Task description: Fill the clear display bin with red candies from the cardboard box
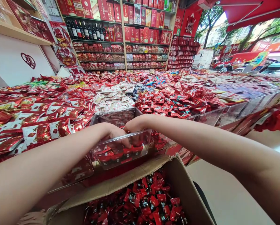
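**Arms reaching into a clear bin [145, 144]**

Left hand [118, 136] and right hand [137, 124] bend inward, fingers down at red-wrapped sweets [128, 153] inside; any pinch, I cannot tell. Below, an open cardboard box [186, 184]; beyond, packet-covered display [208, 119], stocked shelves [95, 42].

Open air lies above the clear bin [121, 156] and above the open carton [186, 178]. The bin's front wall stands between its inside and the carton, while heaped packets [168, 97] crowd close behind and beside the bin.
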`<state>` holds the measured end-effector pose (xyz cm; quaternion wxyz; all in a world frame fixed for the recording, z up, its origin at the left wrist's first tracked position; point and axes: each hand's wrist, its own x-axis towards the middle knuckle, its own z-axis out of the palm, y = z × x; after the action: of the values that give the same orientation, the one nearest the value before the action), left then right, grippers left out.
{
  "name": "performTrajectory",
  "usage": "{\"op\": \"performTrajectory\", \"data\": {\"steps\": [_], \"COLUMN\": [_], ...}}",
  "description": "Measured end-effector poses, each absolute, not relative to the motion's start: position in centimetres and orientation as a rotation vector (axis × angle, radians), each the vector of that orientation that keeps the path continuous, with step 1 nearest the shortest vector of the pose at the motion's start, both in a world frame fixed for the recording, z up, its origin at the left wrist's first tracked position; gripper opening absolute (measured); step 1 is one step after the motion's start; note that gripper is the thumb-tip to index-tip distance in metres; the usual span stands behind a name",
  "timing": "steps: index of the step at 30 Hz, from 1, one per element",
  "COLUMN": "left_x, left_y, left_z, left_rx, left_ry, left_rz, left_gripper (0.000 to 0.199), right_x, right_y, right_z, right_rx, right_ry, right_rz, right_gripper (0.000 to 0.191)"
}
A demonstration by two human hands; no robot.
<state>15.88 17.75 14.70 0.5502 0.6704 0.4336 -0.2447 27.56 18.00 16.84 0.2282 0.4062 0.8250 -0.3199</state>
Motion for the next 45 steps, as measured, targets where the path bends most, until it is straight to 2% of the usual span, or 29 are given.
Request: {"op": "performTrajectory", "data": {"steps": [2, 5, 12, 15, 20, 25, 28, 31, 33, 38, 45], "left_x": [15.9, 16.0, 16.1, 16.0, 15.9, 16.2, 16.1, 15.9, 15.8, 16.1, 16.4], "left_y": [17.7, 17.6, 17.4, 17.6, 17.6, 17.1, 17.4, 18.0, 18.1, 17.7, 17.5], "left_z": [14.7, 14.8, 14.9, 14.8, 15.1, 15.5, 15.1, 14.4, 14.1, 14.3, 14.3], "left_rx": [1.536, 1.472, 1.448, 1.430, 1.531, 1.566, 1.559, 1.556, 1.551, 1.477, 1.480], "left_ry": [1.019, 1.028, 0.997, 0.985, 0.989, 0.982, 0.966, 0.953, 0.958, 0.979, 0.976], "left_rz": [-0.537, -0.497, -0.420, -0.427, -0.520, -0.463, -0.484, -0.505, -0.512, -0.452, -0.466], "left_gripper": [0.031, 0.026, 0.026, 0.026, 0.029, 0.019, 0.020, 0.029, 0.031, 0.021, 0.032], "right_x": [27.8, 28.0, 27.8, 27.9, 29.5, 31.9, 31.6, 30.1, 28.9, 27.2, 27.4], "right_y": [18.0, 18.1, 18.3, 17.7, 14.9, 10.5, 10.4, 13.0, 15.3, 18.6, 19.2], "right_z": [16.8, 16.9, 17.3, 18.1, 20.3, 22.1, 22.1, 21.2, 20.3, 17.6, 15.5], "right_rx": [1.116, 1.101, 0.989, 1.000, 1.320, 1.180, 1.247, 1.256, 1.143, 0.986, 1.039], "right_ry": [2.198, 2.165, 2.317, 2.398, 2.840, 3.200, 3.068, 2.773, 2.566, 2.108, 1.920], "right_rz": [-1.054, -1.111, -0.869, -0.742, -0.332, -0.463, -0.382, -0.313, -0.461, -0.908, -0.979], "right_gripper": [0.061, 0.060, 0.060, 0.054, 0.034, 0.024, 0.024, 0.025, 0.027, 0.038, 0.033]}}
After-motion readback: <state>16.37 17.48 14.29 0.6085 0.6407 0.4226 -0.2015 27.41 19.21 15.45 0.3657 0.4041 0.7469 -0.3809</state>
